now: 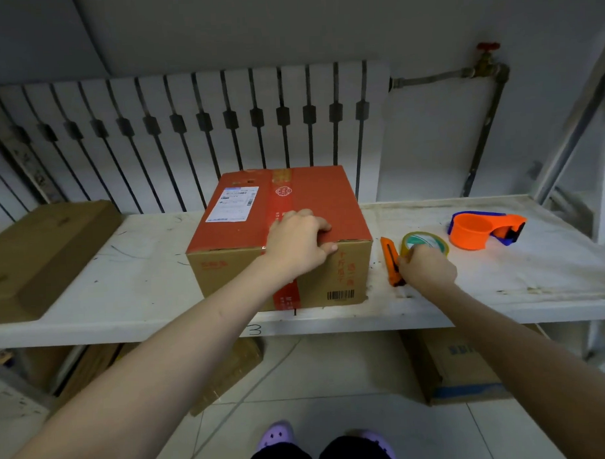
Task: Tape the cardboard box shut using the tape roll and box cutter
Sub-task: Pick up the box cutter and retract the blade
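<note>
Head view: cardboard box (281,240) with red top sits on white worktable (124,280), flaps closed, strip of red printed tape running over the top and down the front face. White shipping label (233,204) on the top, left of the tape. Left hand (296,245) rests palm-down on the box's near top edge, fingers curled loosely over the surface, thumb at the edge; grips nothing.

Orange box cutter (390,260) lies on the table just right of the box. Tape roll (425,244) lies flat beside it. Right hand (427,269) is on the roll's near rim, fingers bunched together there; whether they actually pinch the roll, cannot tell. Orange-and-blue tape dispenser (483,230) stands further right, apart from the roll.

Flat brown carton (45,255) at the table's left end.
</note>
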